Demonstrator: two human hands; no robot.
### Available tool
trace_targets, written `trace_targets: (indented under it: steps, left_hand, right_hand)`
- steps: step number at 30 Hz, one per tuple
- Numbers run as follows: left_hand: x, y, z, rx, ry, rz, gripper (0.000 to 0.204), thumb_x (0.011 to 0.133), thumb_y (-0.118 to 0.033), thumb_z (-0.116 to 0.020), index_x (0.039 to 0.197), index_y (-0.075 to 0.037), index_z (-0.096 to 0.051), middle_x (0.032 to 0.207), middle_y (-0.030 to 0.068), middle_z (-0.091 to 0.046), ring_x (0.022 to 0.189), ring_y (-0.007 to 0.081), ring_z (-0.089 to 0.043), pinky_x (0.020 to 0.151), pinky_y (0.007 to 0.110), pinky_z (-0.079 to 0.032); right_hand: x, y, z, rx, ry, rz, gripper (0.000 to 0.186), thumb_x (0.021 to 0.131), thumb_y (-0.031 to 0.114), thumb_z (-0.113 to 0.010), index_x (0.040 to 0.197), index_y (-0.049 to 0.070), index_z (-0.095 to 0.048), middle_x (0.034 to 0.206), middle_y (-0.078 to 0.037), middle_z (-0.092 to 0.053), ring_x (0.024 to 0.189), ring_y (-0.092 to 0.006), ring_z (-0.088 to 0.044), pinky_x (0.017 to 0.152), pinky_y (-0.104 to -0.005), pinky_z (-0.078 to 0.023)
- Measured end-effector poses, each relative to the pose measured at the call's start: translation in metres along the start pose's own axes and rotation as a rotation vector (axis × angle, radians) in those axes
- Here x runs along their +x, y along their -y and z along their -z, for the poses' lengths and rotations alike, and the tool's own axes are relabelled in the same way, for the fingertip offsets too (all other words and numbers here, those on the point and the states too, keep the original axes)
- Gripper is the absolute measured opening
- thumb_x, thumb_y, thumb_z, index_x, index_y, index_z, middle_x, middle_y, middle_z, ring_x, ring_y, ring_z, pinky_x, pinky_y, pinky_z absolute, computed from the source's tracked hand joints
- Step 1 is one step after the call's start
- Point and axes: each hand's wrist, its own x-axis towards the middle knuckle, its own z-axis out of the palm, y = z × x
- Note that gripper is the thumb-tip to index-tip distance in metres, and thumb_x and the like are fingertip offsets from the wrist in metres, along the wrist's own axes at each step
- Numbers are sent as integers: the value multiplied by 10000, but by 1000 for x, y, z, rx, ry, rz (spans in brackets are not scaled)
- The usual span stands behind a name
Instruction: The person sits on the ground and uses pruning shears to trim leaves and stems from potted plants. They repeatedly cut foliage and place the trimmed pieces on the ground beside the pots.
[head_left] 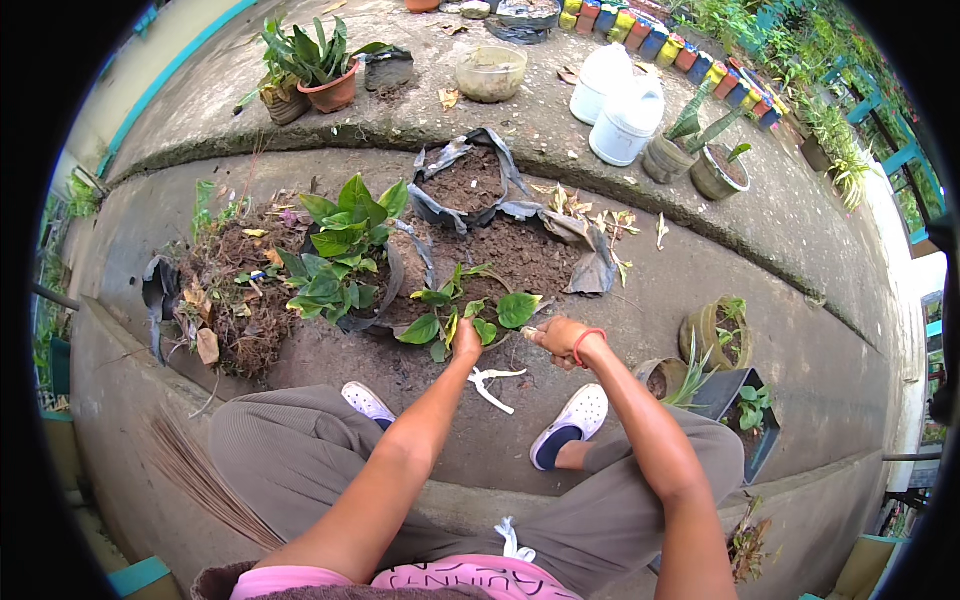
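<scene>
My left hand (467, 342) is closed around the stems of a leafy green plant (428, 322), its broad leaves spreading over loose soil. A little to the right, my right hand (563, 341) is closed too, with a small pale tip showing at its fingers that I cannot make out. On the concrete below my left hand lie white pruning shears (493, 387), their arms apart. A bushier plant (345, 240) rises just left, beside a bent strip of black plastic. Beyond my hands, a torn black plastic bag (462, 215) surrounds brown soil (515, 252).
Pulled roots and dry leaves form a heap (240, 310) at left. White jugs (627, 122), a tub (491, 74) and a potted snake plant (330, 85) stand on the raised slab. More pots (720, 335) sit at right; a stick broom (210, 480) lies by my left leg.
</scene>
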Motion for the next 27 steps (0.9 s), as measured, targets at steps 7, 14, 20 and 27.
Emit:
trace_targets:
  steps: [7,14,20,27]
  left_hand:
    - [-9,-25,-9,-297,-79,261,360,831,-353,-375,946,-57,-544,959,156,-575,897,293,-528,759,385,-383]
    - [-15,-41,0,202,-81,26,240,779,-252,-472,873,-47,-554,860,167,-584,825,304,-551,714,389,-413]
    - [-15,-16,8,261,112,-107,282,844,-244,-384,1014,-60,-513,994,202,-539,935,361,-500,801,416,-391]
    - [25,24,-34,-334,5,-74,153,791,-171,-475,890,-66,-528,854,46,-549,786,205,-540,731,331,-433]
  right_hand:
    - [7,1,-39,100,-161,45,290,859,256,-433,964,12,-550,505,-114,-530,365,-206,-508,357,-338,-400]
    - [4,4,-25,13,-116,25,327,863,260,-441,1092,39,-518,529,-103,-532,386,-196,-509,359,-328,-401]
    - [-14,-2,18,42,-8,-45,338,876,329,-435,1047,58,-543,453,-61,-481,337,-157,-466,321,-304,-360]
    - [-15,5,7,79,-244,38,360,862,336,-431,837,5,-570,462,-110,-509,383,-214,-518,410,-350,-416]
